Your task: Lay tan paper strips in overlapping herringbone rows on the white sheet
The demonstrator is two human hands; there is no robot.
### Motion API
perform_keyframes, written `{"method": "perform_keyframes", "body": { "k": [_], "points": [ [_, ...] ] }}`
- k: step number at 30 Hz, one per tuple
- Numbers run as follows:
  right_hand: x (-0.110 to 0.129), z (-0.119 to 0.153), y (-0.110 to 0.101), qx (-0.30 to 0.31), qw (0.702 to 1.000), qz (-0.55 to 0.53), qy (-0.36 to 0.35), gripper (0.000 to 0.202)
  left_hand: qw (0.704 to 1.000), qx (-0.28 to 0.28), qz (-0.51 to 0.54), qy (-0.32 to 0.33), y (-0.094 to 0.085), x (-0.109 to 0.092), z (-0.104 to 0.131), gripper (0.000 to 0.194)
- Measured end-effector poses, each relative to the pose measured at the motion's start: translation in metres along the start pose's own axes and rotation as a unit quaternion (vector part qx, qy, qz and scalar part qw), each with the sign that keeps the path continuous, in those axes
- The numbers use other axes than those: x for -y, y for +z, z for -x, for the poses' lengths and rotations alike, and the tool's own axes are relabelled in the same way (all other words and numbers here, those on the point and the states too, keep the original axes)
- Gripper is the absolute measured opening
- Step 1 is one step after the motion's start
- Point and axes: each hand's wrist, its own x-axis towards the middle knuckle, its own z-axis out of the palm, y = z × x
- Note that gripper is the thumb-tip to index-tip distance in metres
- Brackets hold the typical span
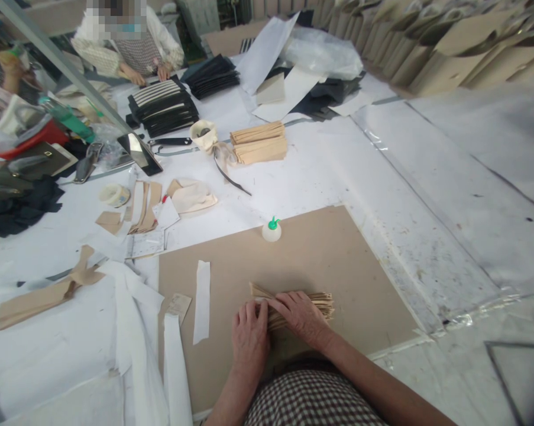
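Note:
A stack of thin tan strips lies on the brown board near my body, its layered ends fanned out at the right. My left hand is curled at the stack's left end, fingertips on it. Across the top of the stack rests my right hand, thumb and fingers closing over the strips toward the left hand. One upper strip sticks up a little at the far left corner. Palms and the undersides of the fingers are hidden. Beyond the hands stands a small white bottle with a green cap.
Left of the stack, a white paper strip lies on the brown board. Tan bundles, black stacks and a phone on a slanted pole sit farther off. Across the table a co-worker's hands handle black pieces.

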Motion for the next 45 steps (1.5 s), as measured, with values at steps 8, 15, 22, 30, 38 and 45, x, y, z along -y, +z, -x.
{"method": "perform_keyframes", "body": {
  "k": [8,15,22,30,38,45],
  "points": [
    [0.0,-0.001,0.001,-0.001,1.0,0.01,-0.001,0.036,0.994,-0.054,-0.006,0.092,0.012,0.012,0.002,0.044],
    [0.0,0.0,0.0,0.004,1.0,0.008,0.001,0.037,0.992,-0.038,0.004,0.12,0.016,0.02,0.001,0.052],
    [0.0,0.0,-0.001,0.007,1.0,0.007,0.002,0.038,0.991,-0.053,0.002,0.123,0.018,0.019,0.003,0.052],
    [0.0,-0.001,-0.002,0.006,1.0,0.007,-0.001,0.04,0.991,-0.072,-0.012,0.113,0.021,0.018,0.006,0.048],
    [0.0,-0.001,-0.002,0.003,1.0,0.002,-0.001,0.044,0.992,-0.062,-0.004,0.106,0.021,0.017,0.008,0.047],
    [-0.001,-0.001,0.001,0.002,1.0,0.007,0.001,0.035,0.995,-0.037,0.051,0.077,0.015,0.013,0.005,0.05]
  ]
}}
